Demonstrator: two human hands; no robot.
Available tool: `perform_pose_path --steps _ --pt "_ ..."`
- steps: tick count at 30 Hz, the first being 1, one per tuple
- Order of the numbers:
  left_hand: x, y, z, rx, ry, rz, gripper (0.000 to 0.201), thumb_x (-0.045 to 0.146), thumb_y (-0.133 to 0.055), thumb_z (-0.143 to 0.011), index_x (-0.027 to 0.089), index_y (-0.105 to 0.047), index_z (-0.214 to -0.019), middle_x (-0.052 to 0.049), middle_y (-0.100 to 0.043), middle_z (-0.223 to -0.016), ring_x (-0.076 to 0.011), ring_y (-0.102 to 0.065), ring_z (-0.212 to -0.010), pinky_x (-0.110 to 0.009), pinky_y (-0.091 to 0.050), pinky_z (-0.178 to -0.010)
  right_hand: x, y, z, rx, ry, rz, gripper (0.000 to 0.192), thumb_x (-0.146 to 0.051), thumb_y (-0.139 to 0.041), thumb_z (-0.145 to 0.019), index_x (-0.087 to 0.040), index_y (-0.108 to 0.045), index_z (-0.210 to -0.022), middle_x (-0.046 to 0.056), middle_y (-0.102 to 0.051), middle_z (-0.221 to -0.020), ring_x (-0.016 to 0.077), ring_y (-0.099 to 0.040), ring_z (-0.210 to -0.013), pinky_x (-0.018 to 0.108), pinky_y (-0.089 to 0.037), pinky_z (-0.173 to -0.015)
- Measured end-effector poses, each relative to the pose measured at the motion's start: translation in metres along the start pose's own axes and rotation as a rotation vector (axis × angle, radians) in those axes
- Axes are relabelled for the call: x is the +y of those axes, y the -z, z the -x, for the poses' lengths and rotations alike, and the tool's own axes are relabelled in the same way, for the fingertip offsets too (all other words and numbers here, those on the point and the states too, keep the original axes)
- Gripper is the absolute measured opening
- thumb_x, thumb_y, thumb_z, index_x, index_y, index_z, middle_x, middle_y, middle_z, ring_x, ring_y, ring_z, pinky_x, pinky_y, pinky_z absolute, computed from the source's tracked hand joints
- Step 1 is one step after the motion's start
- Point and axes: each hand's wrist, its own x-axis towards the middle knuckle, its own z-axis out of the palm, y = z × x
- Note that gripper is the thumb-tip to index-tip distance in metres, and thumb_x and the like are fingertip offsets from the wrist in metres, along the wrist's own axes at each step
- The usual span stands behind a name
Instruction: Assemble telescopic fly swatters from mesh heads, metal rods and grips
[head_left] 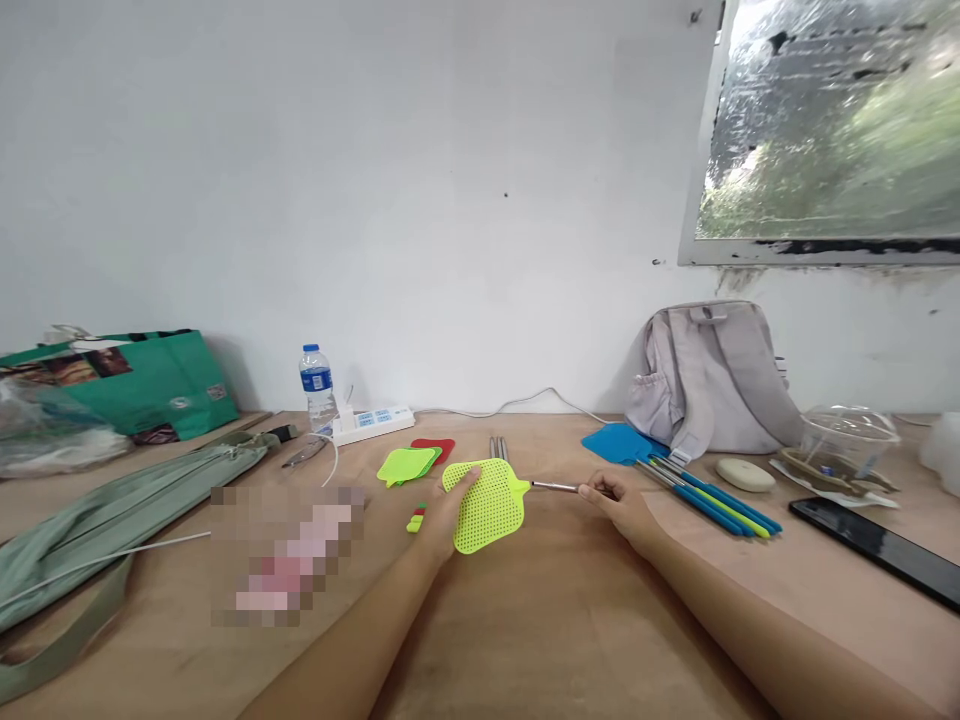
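Currently, over the table (525,640), the left hand (442,518) clasps a yellow swatter head (487,512) and the right hand (621,508) pinches a thin rod (555,487), its tip by the head's neck (522,487), where a crooked push might bend the plastic.

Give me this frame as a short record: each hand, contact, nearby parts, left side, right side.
Left hand: holds yellow-green mesh head
Right hand: holds thin metal rod
Contact: rod tip at the head's neck; whether joined, cannot tell
Nearby parts: yellow-green piece, red piece, upright-looking metal rods
Left side: water bottle, power strip
Right side: blue piece, backpack, phone
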Motion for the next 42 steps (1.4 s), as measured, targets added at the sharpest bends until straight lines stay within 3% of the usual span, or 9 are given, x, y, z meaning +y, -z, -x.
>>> perform_pose_path --steps 14,21,29,38,42 --pt "0.002 -0.001 0.003 -0.002 0.002 -0.004 0.03 0.029 -0.075 -0.056 0.014 -0.058 -0.077 -0.007 -0.067 -0.075 -0.0223 -0.064 -0.069 -0.033 -0.053 -0.063 -0.001 0.001 0.0 0.012 0.033 0.055 0.034 -0.05 -0.059 -0.066 -0.019 -0.046 -0.058 -0.004 -0.04 -0.053 0.009 -0.036 -0.049 0.022 -0.027 -0.045" --pt "0.005 0.0 0.002 0.037 0.019 -0.066 0.032 0.025 -0.075 -0.055 0.015 -0.058 -0.079 -0.008 -0.067 -0.077 -0.0229 -0.064 -0.072 -0.033 -0.053 -0.062 -0.005 0.009 -0.002 0.074 0.154 0.228 0.033 -0.048 -0.062 -0.064 -0.019 -0.047 -0.056 -0.004 -0.041 -0.049 0.0095 -0.035 -0.046 0.022 -0.025 -0.042" --pt "0.004 0.003 0.007 -0.242 0.027 -0.153 0.043 0.021 -0.073 -0.058 0.017 -0.058 -0.097 -0.009 -0.064 -0.091 -0.0237 -0.063 -0.081 -0.036 -0.052 -0.069 -0.006 0.017 -0.003 0.063 0.232 0.319 0.029 -0.044 -0.066 -0.06 -0.019 -0.05 -0.055 -0.003 -0.044 -0.048 0.0102 -0.038 -0.046 0.022 -0.027 -0.043" --pt "0.002 0.0 0.017 -0.314 -0.073 -0.257 0.033 0.023 -0.07 -0.062 0.02 -0.059 -0.093 -0.004 -0.063 -0.088 -0.0182 -0.06 -0.075 -0.03 -0.051 -0.064 -0.005 0.016 -0.001 0.001 0.209 0.307 0.029 -0.042 -0.065 -0.061 -0.019 -0.049 -0.053 -0.004 -0.04 -0.046 0.009 -0.035 -0.045 0.022 -0.024 -0.043" --pt "-0.002 0.0 0.02 -0.303 -0.128 -0.304 0.027 0.025 -0.07 -0.062 0.02 -0.061 -0.086 -0.003 -0.062 -0.087 -0.0172 -0.059 -0.076 -0.027 -0.049 -0.063 -0.007 0.016 0.0 -0.043 0.205 0.295 0.029 -0.044 -0.061 -0.065 -0.018 -0.053 -0.053 -0.003 -0.045 -0.048 0.0099 -0.038 -0.047 0.022 -0.025 -0.044"
